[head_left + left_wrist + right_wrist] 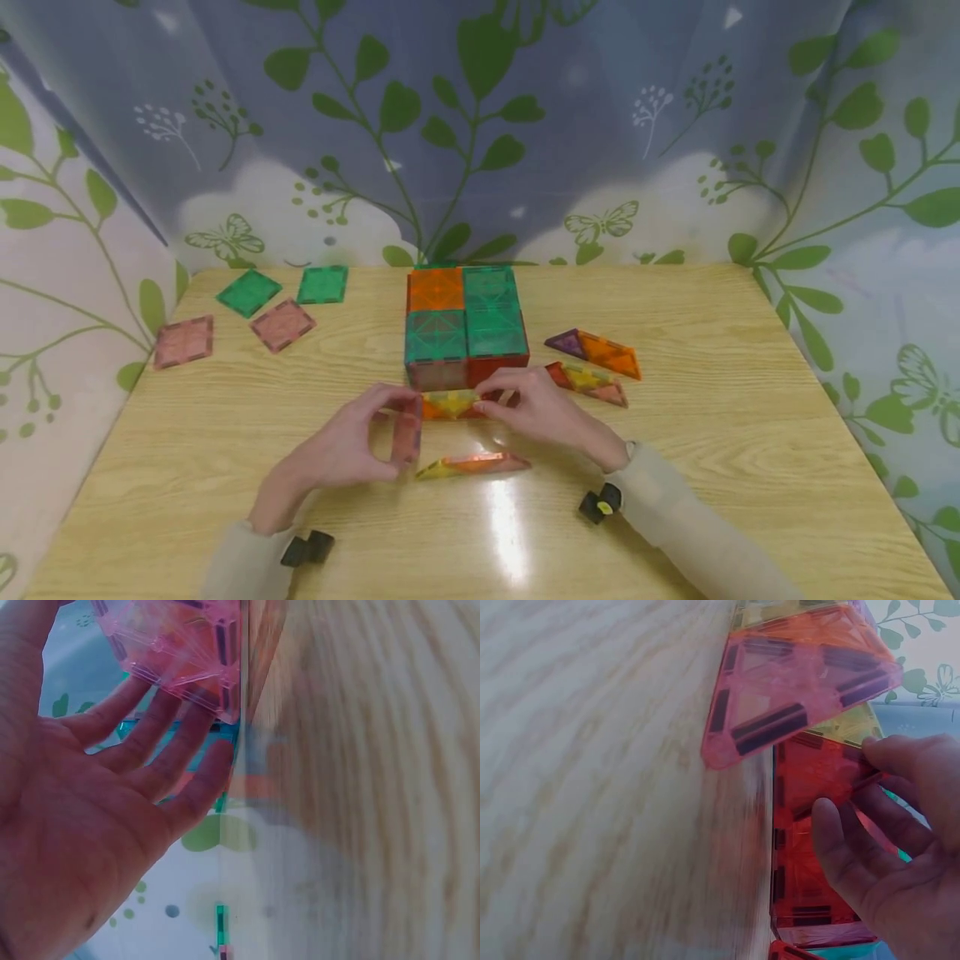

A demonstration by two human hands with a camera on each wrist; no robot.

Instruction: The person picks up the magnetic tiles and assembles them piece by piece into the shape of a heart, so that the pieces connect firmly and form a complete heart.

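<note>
Pink plastic makes up one pink tile point(407, 433), upright on the table beside the left end of a strip point(452, 405); whether they touch is unclear. Left hand point(341, 442) holds the tile between thumb and fingertips; right hand point(542, 408) pinches the strip's right end. Three more strips show: one front strip point(474, 465) nearest the person and two side strips point(588, 382) to the right. Four loose squares lie at the left, two green squares point(249, 292) and two pink squares point(184, 342). One block point(495, 333) is topped by three green squares and one orange.

All this sits on a pale wood-grain table point(720, 375), closed in by a leaf-print curtain point(577, 167) behind and at both sides.

The tile's long axis runs front to back, its faces left and right. The pinched strip runs left to right, along the block's front, its yellow triangle pointing down.
</note>
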